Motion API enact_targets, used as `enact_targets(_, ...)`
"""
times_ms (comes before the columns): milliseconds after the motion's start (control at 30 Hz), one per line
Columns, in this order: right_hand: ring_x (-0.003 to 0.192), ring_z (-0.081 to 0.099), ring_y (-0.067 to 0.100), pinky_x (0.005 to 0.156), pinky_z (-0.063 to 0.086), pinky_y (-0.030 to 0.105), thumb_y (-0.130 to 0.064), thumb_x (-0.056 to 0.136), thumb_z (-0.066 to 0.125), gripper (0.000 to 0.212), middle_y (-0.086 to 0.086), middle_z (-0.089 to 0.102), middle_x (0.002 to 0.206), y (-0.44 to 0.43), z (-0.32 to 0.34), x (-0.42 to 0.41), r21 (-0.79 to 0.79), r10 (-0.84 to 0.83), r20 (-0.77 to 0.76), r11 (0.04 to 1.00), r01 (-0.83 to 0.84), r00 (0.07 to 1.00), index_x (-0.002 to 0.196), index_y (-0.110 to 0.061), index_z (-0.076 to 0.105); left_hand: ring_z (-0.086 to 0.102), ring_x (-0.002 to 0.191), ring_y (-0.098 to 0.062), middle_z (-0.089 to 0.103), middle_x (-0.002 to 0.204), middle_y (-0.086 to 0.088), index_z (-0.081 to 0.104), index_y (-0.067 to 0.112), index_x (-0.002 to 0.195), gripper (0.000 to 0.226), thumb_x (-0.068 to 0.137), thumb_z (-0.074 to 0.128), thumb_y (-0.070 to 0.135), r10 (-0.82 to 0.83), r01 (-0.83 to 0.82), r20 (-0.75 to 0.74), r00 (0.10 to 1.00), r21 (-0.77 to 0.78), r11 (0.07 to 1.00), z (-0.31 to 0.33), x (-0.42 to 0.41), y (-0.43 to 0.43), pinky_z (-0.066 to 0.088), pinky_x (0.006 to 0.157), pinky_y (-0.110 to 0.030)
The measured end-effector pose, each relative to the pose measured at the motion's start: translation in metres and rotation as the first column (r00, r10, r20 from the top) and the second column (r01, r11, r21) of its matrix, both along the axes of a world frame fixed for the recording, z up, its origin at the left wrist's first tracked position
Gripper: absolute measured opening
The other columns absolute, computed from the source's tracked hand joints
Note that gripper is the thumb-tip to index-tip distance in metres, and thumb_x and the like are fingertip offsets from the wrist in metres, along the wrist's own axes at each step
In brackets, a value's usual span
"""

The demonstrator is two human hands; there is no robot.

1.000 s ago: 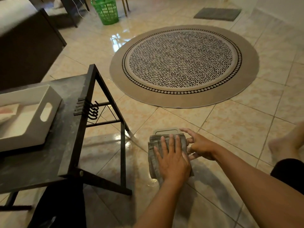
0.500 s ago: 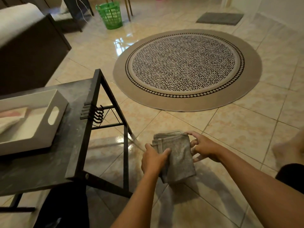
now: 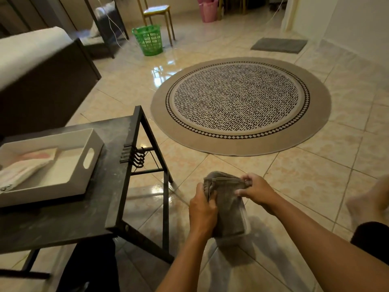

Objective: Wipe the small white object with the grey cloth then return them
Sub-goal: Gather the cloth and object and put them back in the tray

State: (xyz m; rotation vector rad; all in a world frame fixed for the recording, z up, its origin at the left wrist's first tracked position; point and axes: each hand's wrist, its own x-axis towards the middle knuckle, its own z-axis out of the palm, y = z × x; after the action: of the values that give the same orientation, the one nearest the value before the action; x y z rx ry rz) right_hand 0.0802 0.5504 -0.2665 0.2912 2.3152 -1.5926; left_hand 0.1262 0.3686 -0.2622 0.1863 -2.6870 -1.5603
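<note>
The right hand (image 3: 255,190) pinches the top hem of the grey cloth (image 3: 228,204) between thumb and fingertips; the left hand (image 3: 202,209) closes around the cloth's left edge, fingers curled into the folds. Both hands hold the cloth above the tiled floor (image 3: 305,178), likely so it can be wrapped and rubbed around what it covers. The small white object is not visible; it is probably enclosed within the cloth between the two hands, but this cannot be confirmed. The white tray (image 3: 92,157) on the black table (image 3: 113,131), to the left, is the probable return location.
</note>
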Motion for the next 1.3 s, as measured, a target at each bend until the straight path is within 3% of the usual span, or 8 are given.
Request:
enact_targets(133, 0.098, 0.067, 0.028, 0.082, 0.054, 0.036, -0.009, 0.086, 0.07, 0.013, 0.013, 0.072, 0.096, -0.005, 0.034, 0.004, -0.123, 0.022, -0.028, 0.992, -0.025, 0.999, 0.099, -0.01, 0.069, 0.063, 0.077, -0.005, 0.063, 0.086, 0.004, 0.053, 0.02, 0.104, 0.007, 0.099, 0.057, 0.018, -0.085, 0.095, -0.091, 0.992, 0.11, 0.989, 0.046, 0.003, -0.005, 0.058, 0.064, -0.024)
enact_targets(333, 0.101, 0.071, 0.025, 0.077, 0.061, 0.034, -0.007, 0.079, 0.077, 0.041, 0.01, 0.073, 0.108, -0.039, 0.136, 0.003, -0.246, 0.23, -0.128, 0.935, -0.256, 0.965, 0.117, -0.015, 0.064, 0.066, 0.086, -0.004, 0.068, 0.094, 0.005, 0.056, 0.02, 0.11, 0.013, 0.098, 0.059, 0.021, -0.016, 0.072, -0.234, 0.972, 0.234, 0.97, 0.142, 0.009, -0.049, 0.058, 0.071, -0.025)
enact_targets(533, 0.09, 0.071, 0.023, 0.064, 0.061, 0.027, 0.006, 0.082, 0.069, 0.038, 0.014, 0.068, 0.106, -0.129, 0.239, 0.001, -0.198, 0.336, -0.319, 0.891, -0.409, 0.886, 0.113, -0.014, 0.06, 0.065, 0.09, -0.009, 0.068, 0.096, 0.005, 0.06, 0.025, 0.104, 0.01, 0.094, 0.064, 0.025, 0.133, -0.104, -0.35, 0.927, 0.1, 0.99, 0.23, 0.012, -0.148, 0.055, 0.077, -0.033)
enact_targets(700, 0.088, 0.073, 0.028, 0.067, 0.063, 0.031, 0.007, 0.082, 0.069, 0.044, 0.02, 0.07, 0.102, -0.224, 0.276, -0.01, -0.15, 0.391, -0.389, 0.866, -0.477, 0.834, 0.12, -0.009, 0.055, 0.065, 0.092, -0.018, 0.07, 0.095, 0.002, 0.065, 0.025, 0.099, 0.009, 0.092, 0.069, 0.021, 0.267, -0.291, -0.305, 0.914, -0.033, 0.956, 0.27, -0.002, -0.248, 0.052, 0.082, -0.035)
enact_targets(833, 0.087, 0.073, 0.03, 0.07, 0.064, 0.038, 0.005, 0.08, 0.074, 0.056, 0.021, 0.069, 0.101, -0.29, 0.273, -0.028, -0.043, 0.432, -0.375, 0.876, -0.481, 0.82, 0.125, -0.014, 0.048, 0.065, 0.088, -0.023, 0.068, 0.082, 0.001, 0.068, 0.02, 0.087, 0.005, 0.088, 0.073, 0.018, 0.336, -0.368, -0.226, 0.914, -0.116, 0.923, 0.265, -0.017, -0.307, 0.043, 0.069, -0.028)
enact_targets(1000, 0.086, 0.07, 0.028, 0.066, 0.064, 0.037, 0.007, 0.079, 0.074, 0.068, 0.015, 0.061, 0.104, -0.337, 0.253, -0.045, 0.167, 0.484, -0.4, 0.874, -0.457, 0.779, 0.13, -0.028, 0.044, 0.065, 0.09, -0.026, 0.07, 0.09, -0.008, 0.071, 0.012, 0.093, 0.013, 0.084, 0.076, 0.02, 0.375, -0.399, -0.14, 0.916, -0.24, 0.885, 0.246, -0.041, -0.342, 0.043, 0.07, -0.03)
enact_targets(1200, 0.095, 0.064, 0.022, 0.084, 0.059, 0.039, -0.009, 0.081, 0.076, 0.026, 0.009, 0.066, 0.11, -0.357, 0.226, -0.059, 0.564, 0.606, -0.352, 0.745, -0.355, 0.713, 0.105, -0.016, 0.067, 0.061, 0.084, -0.028, 0.068, 0.092, -0.012, 0.065, 0.006, 0.095, 0.03, 0.082, 0.078, 0.03, 0.322, -0.289, 0.002, 0.947, -0.434, 0.853, 0.225, -0.063, -0.353, 0.041, 0.062, -0.032)
enact_targets(1300, 0.109, 0.042, 0.022, 0.092, 0.046, 0.04, -0.031, 0.079, 0.078, 0.024, 0.002, 0.049, 0.116, -0.361, 0.224, -0.056, 0.769, 0.687, -0.383, 0.607, -0.199, 0.617, 0.098, -0.02, 0.07, 0.053, 0.085, -0.022, 0.062, 0.104, -0.01, 0.059, 0.007, 0.104, 0.042, 0.08, 0.081, 0.034, 0.298, -0.221, 0.027, 0.954, -0.608, 0.763, 0.222, -0.059, -0.353, 0.04, 0.061, -0.031)
